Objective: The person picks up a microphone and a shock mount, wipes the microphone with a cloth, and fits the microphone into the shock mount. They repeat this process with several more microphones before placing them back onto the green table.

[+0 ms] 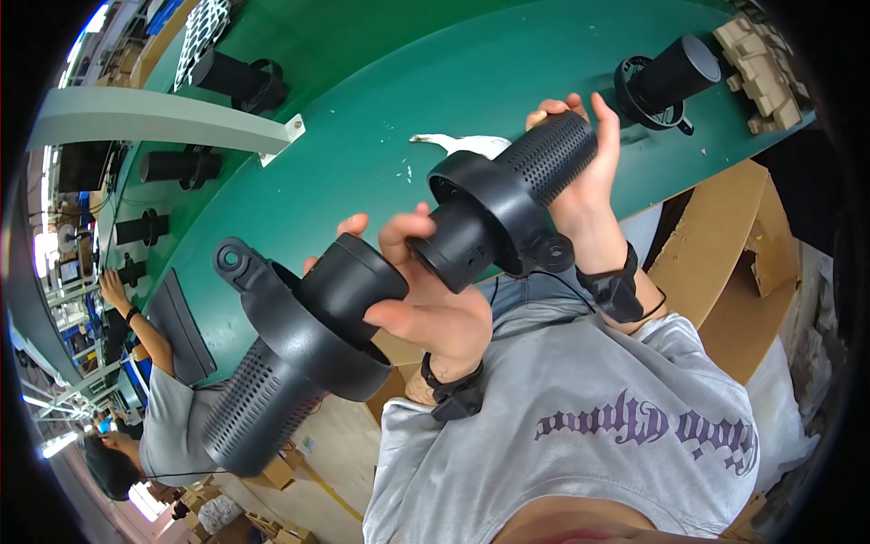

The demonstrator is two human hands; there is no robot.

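My left hand (444, 319) is wrapped round the smooth end of a black perforated cylindrical device (313, 340), its thumb on the near side and fingertips showing behind. A wide collar with a round lug surrounds this device, and its slotted end tilts down to the left. In my right hand (587, 195) is a similar black perforated cylindrical device (494, 213), gripped by its perforated end. Its smooth end points down-left, close to my left index finger; whether they touch I cannot tell. Both devices are held up over the table's near edge.
On the green table (362, 154) lies a white scrap (467, 145). Another black device (675, 77) stands near a pulp tray (761, 72); several more sit leftward. A grey metal bracket (181, 118) crosses the left. A cardboard box (716, 263) is at right, a co-worker (177, 408) at left.
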